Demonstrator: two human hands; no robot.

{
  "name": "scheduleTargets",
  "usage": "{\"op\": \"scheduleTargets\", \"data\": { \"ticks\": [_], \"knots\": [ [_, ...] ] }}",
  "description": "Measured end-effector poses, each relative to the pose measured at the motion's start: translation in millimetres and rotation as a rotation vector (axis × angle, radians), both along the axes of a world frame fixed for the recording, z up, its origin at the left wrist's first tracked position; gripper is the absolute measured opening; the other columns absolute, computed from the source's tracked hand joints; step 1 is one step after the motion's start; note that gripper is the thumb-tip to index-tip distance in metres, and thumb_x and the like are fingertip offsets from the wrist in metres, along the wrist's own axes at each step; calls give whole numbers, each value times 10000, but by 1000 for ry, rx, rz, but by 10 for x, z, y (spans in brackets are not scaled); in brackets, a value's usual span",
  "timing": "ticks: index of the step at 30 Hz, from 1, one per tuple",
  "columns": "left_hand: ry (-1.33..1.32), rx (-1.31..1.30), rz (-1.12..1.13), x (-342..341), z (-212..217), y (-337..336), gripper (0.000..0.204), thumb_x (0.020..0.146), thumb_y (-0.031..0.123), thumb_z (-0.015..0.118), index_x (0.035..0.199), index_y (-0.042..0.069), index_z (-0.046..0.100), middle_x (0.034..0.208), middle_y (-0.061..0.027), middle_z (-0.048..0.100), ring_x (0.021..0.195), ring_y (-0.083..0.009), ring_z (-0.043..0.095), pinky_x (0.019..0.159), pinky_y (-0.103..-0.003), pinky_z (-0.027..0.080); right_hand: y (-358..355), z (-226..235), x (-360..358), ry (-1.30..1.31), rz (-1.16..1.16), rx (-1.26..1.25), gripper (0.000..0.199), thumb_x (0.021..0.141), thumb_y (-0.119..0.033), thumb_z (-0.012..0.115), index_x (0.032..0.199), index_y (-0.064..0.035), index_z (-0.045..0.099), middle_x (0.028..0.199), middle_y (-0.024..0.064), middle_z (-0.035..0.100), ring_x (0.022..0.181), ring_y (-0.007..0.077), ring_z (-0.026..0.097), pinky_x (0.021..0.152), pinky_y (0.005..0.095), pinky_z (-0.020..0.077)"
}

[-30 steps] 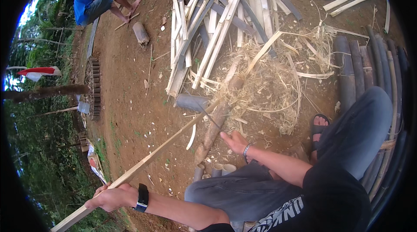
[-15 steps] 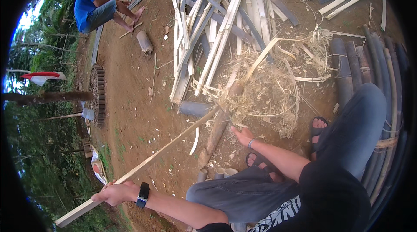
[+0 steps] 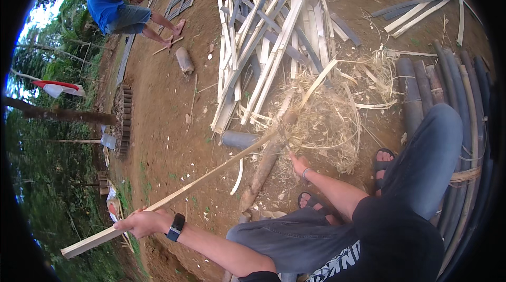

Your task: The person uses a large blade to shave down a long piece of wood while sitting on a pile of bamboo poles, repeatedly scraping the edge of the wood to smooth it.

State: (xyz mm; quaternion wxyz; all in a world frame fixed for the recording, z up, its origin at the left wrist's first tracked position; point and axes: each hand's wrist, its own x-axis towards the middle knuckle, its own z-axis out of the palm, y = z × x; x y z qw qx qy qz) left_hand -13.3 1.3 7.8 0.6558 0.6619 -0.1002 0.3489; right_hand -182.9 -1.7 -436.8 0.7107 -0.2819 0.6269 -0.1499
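Note:
A long, pale bamboo strip (image 3: 205,180) slants from the lower left up to the middle. My left hand (image 3: 145,223) is closed round it close to its lower end. The strip's far end rests across a brown log (image 3: 258,180) lying on the ground. To the right of that log, my right hand (image 3: 300,164) is closed on the handle of a knife (image 3: 282,137). Its thin blade, blurred, reaches up to the strip's far end. Most of the handle is hidden in my fingers. Curly bamboo shavings (image 3: 332,129) lie heaped just beyond my right hand.
A pile of split bamboo strips (image 3: 269,39) lies ahead. Dark bamboo poles (image 3: 464,118) are stacked at my right, beside my leg. A short bamboo piece (image 3: 238,139) lies by the log. Far left, a person in a blue shirt (image 3: 104,5) stands near another short log (image 3: 184,60).
My right hand and the knife have shifted slightly right, the blade now steeper against the strip. The person in blue has risen from sitting to standing. The whole view has tilted a little.

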Motion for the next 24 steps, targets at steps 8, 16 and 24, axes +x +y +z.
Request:
{"op": "scheduleTargets", "data": {
  "ticks": [8, 16, 24],
  "knots": [
    [71, 22, 105, 396, -100, 150, 780, 946, 560, 335, 898, -186, 559, 824, -287, 591, 761, -335, 572, 641, -427, 480, 387, 180, 220, 99, 148, -360, 859, 838, -721, 379, 554, 73, 544, 566, 244, 556, 650, 359, 613, 653, 493, 450],
    [154, -271, -102, 691, -215, 410, 643, 913, 592, 417, 839, -34, 545, 721, -105, 506, 726, -235, 536, 601, -348, 437, 186, 288, -155, 96, 98, -363, 753, 846, -649, 465, 547, 37, 544, 493, 155, 531, 485, 290, 593, 536, 425, 460],
    [339, -507, -807, 846, -284, 688, 598, 852, 678, 466, 711, 97, 479, 650, -12, 480, 578, -123, 473, 574, -240, 410, 90, 1640, -841, 319, 339, -800, 473, 780, -457, 672, 738, 14, 653, 620, 232, 610, 640, 390, 629, 609, 453, 482]
  ]
}}
